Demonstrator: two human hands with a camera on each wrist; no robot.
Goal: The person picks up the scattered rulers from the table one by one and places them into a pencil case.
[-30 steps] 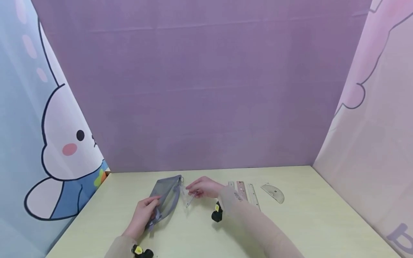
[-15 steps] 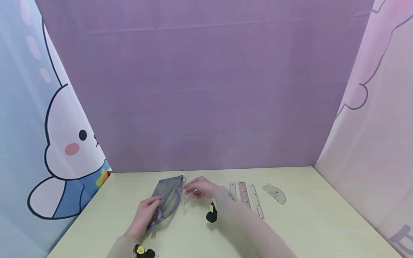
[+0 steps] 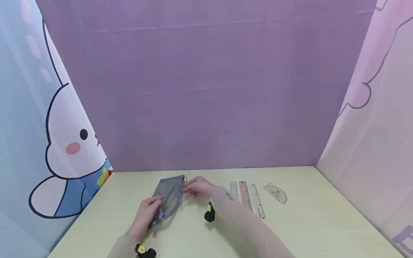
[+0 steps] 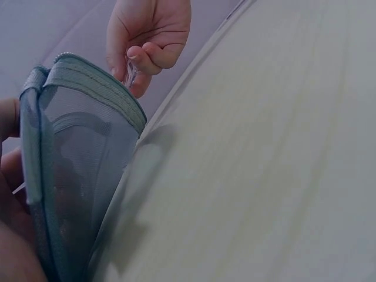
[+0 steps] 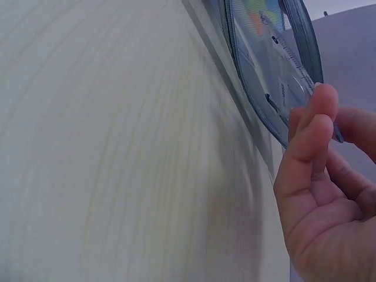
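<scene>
My left hand (image 3: 145, 215) grips the near side of a grey-blue mesh zipper pouch (image 3: 167, 193), thumb on top. The pouch is tilted, its mouth spread toward the right. At that mouth my right hand (image 3: 200, 187) pinches a clear plastic set square (image 5: 289, 73) between thumb and fingers. Most of the set square lies within the pouch opening in the right wrist view, its printed scale and curved cutout showing. In the left wrist view only its clear corner shows at the fingertips, right at the pouch's rim.
To the right lie a clear ruler (image 3: 233, 189), a pink ruler (image 3: 244, 193) and another clear ruler (image 3: 257, 200), side by side and partly behind the right forearm. A clear protractor (image 3: 276, 193) lies beyond them. A purple curtain (image 3: 206, 107) hangs behind the pale table (image 3: 322, 215).
My right hand has moved left with the set square, which has gone from beside the pouch into its mouth. The left hand keeps its grip on the pouch.
</scene>
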